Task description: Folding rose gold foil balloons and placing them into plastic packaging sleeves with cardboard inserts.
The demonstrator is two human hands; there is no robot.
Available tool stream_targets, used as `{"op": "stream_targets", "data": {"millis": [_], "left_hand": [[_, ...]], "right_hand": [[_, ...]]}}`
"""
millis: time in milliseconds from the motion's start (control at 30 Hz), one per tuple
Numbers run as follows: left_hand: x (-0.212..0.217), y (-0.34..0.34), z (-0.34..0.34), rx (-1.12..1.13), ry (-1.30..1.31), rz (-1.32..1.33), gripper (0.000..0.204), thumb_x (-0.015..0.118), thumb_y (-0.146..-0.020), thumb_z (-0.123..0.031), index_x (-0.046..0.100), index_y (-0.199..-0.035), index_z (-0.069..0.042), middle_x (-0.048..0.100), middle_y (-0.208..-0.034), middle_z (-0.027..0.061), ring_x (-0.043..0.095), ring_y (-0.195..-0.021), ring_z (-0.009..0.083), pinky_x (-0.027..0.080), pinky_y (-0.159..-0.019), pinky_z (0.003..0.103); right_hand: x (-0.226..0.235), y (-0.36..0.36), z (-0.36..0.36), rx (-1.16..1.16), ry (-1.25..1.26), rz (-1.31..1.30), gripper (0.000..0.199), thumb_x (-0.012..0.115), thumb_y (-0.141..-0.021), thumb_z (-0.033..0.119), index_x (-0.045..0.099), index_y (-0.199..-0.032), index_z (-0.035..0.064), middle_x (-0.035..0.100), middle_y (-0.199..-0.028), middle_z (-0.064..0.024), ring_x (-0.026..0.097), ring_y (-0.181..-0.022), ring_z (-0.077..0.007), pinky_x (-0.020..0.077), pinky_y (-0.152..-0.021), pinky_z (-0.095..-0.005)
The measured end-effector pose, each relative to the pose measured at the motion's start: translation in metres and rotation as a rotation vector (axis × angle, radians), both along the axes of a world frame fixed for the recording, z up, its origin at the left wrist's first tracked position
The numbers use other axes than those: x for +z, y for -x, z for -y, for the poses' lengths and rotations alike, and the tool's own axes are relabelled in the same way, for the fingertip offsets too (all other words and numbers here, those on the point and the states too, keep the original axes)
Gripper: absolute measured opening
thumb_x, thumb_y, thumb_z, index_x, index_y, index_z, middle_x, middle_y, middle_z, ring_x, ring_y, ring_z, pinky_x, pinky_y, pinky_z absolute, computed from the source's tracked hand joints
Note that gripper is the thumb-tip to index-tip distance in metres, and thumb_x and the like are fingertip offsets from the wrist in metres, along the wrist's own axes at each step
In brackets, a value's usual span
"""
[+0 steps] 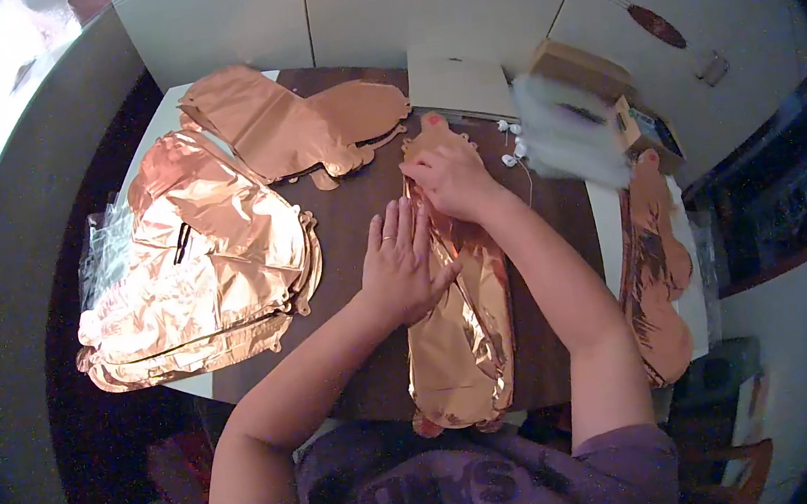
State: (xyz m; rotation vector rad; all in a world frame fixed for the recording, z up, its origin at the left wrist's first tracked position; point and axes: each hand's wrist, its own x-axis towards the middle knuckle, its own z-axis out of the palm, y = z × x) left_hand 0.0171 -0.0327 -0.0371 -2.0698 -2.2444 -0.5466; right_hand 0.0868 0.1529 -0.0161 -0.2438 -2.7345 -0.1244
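A flat, rose-gold foil balloon (442, 358) lies lengthwise on the dark table in front of me, folded along its length. My left hand (399, 268) rests flat on its left side, fingers stretched out and a ring on one of them. Farther up, my right hand (455, 181) is closed on the balloon's folded edge near its narrow far end, which carries a small red spot. The fingertips partly cover the foil there. At the left sits a large pile of shiny rose-gold foil balloons (234, 263). Behind it lie more flat foil balloons (297, 124).
Another folded foil balloon (656, 271) lies at the table's right end. A closed pale laptop (458, 84), white wired earphones (514, 143), a clear plastic bag (570, 131) and a cardboard box (582, 67) stand along the back. Clear plastic packaging (105, 253) lies left of the pile.
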Motion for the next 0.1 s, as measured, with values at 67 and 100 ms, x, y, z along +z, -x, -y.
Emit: {"op": "stream_targets", "data": {"millis": [67,100], "left_hand": [[-0.0005,0.0006,-0.0007,-0.012,0.004,0.085,0.092,0.037,-0.092,-0.063,0.021,-0.146,0.009,0.021,-0.152,0.0321,0.018,-0.143,0.0452,0.012,-0.115,0.056],[-0.0008,0.0008,-0.0017,-0.008,0.003,0.106,0.092,0.038,-0.092,-0.064,0.020,-0.147,0.009,0.020,-0.152,0.0319,0.017,-0.143,0.0453,0.011,-0.116,0.056]], "right_hand": [[0.0022,0.0011,0.0010,-0.015,-0.041,0.016,0.030,0.065,-0.079,0.022,0.068,-0.109,0.0142,0.065,-0.103,-0.0019,0.061,-0.096,-0.0249,0.0474,-0.087,-0.0409],[0.0023,0.0019,0.0015,-0.029,-0.044,0.020,0.031,0.066,-0.079,0.022,0.068,-0.109,0.0137,0.065,-0.103,-0.0021,0.061,-0.096,-0.0257,0.0474,-0.087,-0.0414]]}}
